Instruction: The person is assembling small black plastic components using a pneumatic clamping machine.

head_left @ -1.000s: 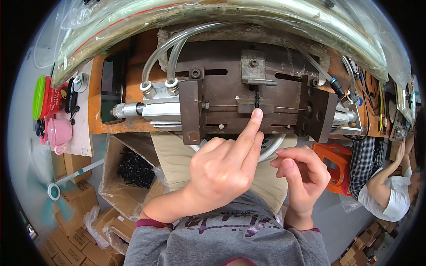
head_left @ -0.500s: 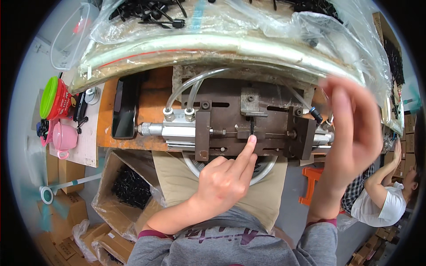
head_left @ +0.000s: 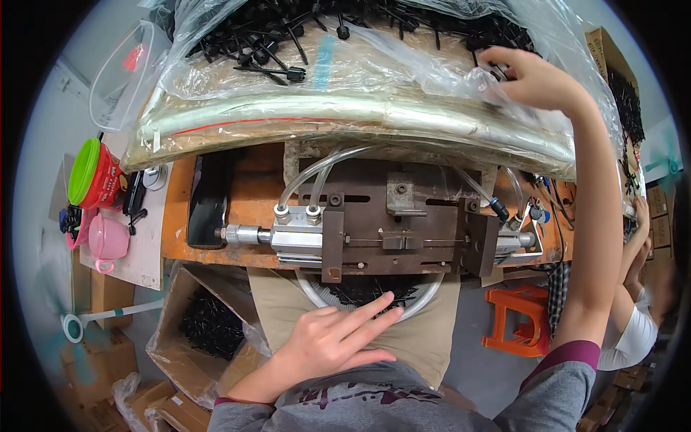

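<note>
A head-worn view looks down at a person seated before an orange wooden surface (head_left: 248, 193). Bolted to it is a brown metal press fixture (head_left: 403, 227) with a silver pneumatic cylinder (head_left: 277, 234) on its left side and clear air hoses (head_left: 317, 169) looping out of the cylinder's top.

The right hand (head_left: 529, 75) is stretched far up and away from the body, fingers curled together into a large clear plastic bag (head_left: 360, 65) that lies across the back of the surface. The bag is full of small black plastic parts (head_left: 288, 32). The fingertips are buried in the plastic folds, so whether they pinch one of the parts cannot be told.

The left hand (head_left: 327, 338) rests low, over the person's lap, loosely open with the fingers apart and the index finger extended toward a round clear-rimmed bowl (head_left: 425, 295) of black parts that sits just below the fixture. The fingertip (head_left: 392, 297) lies at the bowl's near edge. This hand holds nothing.

To the left of the fixture a black phone (head_left: 209, 201) lies flat on the surface. Further left stand a red container with a green lid (head_left: 93, 173) and a pink cup (head_left: 108, 237). Below, an open cardboard box (head_left: 205, 331) holds more black parts. An orange plastic stool (head_left: 522, 317) stands at the lower right, and another person (head_left: 637, 317) in a white top sits at the right edge.
</note>
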`<state>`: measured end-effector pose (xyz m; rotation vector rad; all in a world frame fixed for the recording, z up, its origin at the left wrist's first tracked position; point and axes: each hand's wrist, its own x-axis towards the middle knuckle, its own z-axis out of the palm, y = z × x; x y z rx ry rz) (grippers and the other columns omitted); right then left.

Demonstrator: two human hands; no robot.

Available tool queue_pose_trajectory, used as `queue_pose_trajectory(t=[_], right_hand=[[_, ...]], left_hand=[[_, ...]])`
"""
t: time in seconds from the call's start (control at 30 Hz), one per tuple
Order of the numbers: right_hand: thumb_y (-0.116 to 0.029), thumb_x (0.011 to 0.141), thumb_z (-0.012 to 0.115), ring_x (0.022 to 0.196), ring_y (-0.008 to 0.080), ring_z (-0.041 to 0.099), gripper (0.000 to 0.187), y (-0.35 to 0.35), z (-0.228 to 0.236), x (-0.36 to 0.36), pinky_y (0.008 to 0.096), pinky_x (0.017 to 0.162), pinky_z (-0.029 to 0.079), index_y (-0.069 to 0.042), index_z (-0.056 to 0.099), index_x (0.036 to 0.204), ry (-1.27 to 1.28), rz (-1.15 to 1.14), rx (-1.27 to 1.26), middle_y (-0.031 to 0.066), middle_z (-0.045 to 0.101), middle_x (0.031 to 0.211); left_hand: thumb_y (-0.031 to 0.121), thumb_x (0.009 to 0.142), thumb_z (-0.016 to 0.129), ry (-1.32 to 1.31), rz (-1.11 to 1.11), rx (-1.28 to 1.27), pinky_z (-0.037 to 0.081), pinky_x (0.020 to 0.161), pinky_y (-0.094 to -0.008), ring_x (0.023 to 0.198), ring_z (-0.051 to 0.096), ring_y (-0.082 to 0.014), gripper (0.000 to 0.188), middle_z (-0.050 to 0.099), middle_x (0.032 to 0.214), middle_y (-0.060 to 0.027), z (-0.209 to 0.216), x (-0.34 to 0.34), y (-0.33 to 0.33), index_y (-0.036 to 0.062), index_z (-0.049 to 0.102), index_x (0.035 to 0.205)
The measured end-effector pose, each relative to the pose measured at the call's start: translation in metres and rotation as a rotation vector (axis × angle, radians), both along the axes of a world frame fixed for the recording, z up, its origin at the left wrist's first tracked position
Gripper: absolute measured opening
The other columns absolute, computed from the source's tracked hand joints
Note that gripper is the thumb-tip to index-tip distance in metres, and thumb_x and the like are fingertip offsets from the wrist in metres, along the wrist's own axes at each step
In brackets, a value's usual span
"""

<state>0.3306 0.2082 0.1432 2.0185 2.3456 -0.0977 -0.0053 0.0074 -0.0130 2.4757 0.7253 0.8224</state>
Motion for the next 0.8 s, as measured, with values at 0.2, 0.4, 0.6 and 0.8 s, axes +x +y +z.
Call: queue_pose_trajectory(t=[0.2, 0.4, 0.6, 0.8], right_hand=[[-0.003, 0.075, 0.063, 0.112, 0.0273, 0.061, 0.056, -0.013, -0.007, 0.007, 0.0389, 0.098, 0.048, -0.005, 0.057, 0.131, -0.007, 0.138, 0.03, 0.0137, 0.065, 0.122], [-0.008, 0.067, 0.071, 0.1, 0.029, 0.062, 0.072, -0.009, 0.01, 0.033, 0.0391, 0.089, 0.051, -0.008, 0.053, 0.136, -0.128, -0.001, 0.016, 0.0144, 0.061, 0.128], [-0.005, 0.066, 0.069, 0.083, 0.0252, 0.06, 0.065, 0.0, -0.007, 0.036, 0.0388, 0.077, 0.051, -0.008, 0.056, 0.129, -0.013, 0.018, 0.052, 0.0117, 0.063, 0.104], [-0.011, 0.068, 0.069, 0.078, 0.0222, 0.061, 0.047, 0.002, 0.011, 0.033, 0.0346, 0.074, 0.051, -0.003, 0.063, 0.114, -0.014, 0.038, 0.06, 0.0109, 0.066, 0.099]], left_hand=[[0.042, 0.071, 0.083, -0.084, -0.04, 0.0, 0.047, 0.052, -0.0207, 0.058, 0.06, -0.0109, 0.057, 0.072, 0.115, -0.0083, -0.001, 0.004, -0.003, 0.0078, 0.071, 0.115], [0.039, 0.073, 0.082, -0.148, -0.095, -0.011, 0.048, 0.054, -0.0204, 0.062, 0.064, -0.0116, 0.053, 0.073, 0.111, -0.0069, 0.003, 0.011, -0.006, 0.0076, 0.072, 0.115], [0.036, 0.075, 0.081, -0.151, -0.125, -0.021, 0.049, 0.056, -0.0209, 0.067, 0.067, -0.0123, 0.05, 0.074, 0.107, -0.0063, -0.001, 0.013, -0.01, 0.0074, 0.072, 0.115], [0.033, 0.076, 0.08, -0.138, -0.14, -0.021, 0.05, 0.056, -0.0215, 0.069, 0.069, -0.0128, 0.047, 0.074, 0.105, -0.006, 0.0, 0.011, -0.01, 0.0065, 0.071, 0.114]])
